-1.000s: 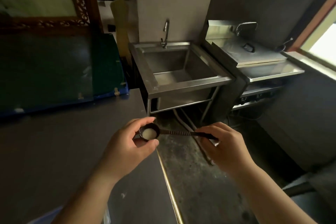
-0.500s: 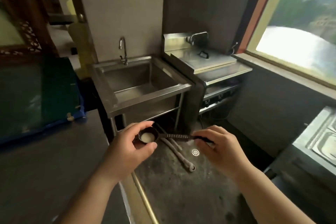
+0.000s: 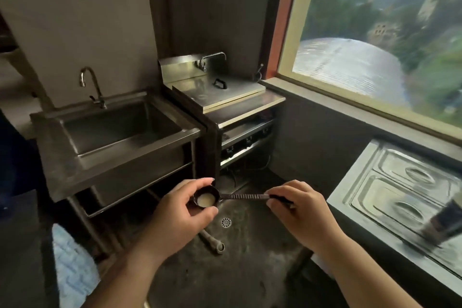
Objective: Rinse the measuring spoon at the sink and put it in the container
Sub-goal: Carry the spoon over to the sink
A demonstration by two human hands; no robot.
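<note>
Room: a dim kitchen with a steel sink [image 3: 117, 130] by the wall and a wide window [image 3: 375, 40].
Spoon: 1 measuring spoon [image 3: 207, 199] was held level above the floor, short of the sink.
Hands: 2; left hand [image 3: 180, 215] cupped the bowl, right hand [image 3: 302, 212] pinched the handle.
Taps: 2.
Risk: the pale residue could spill if the bowl tipped on the way.
Container: none identifiable.

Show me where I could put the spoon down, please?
The sink rim has bare steel on its front ledge, and its basin, below the tap, looks empty. The lidded unit beside it has a bare front edge. Both hands, left hand and right hand, hold the measuring spoon above the floor.
</note>
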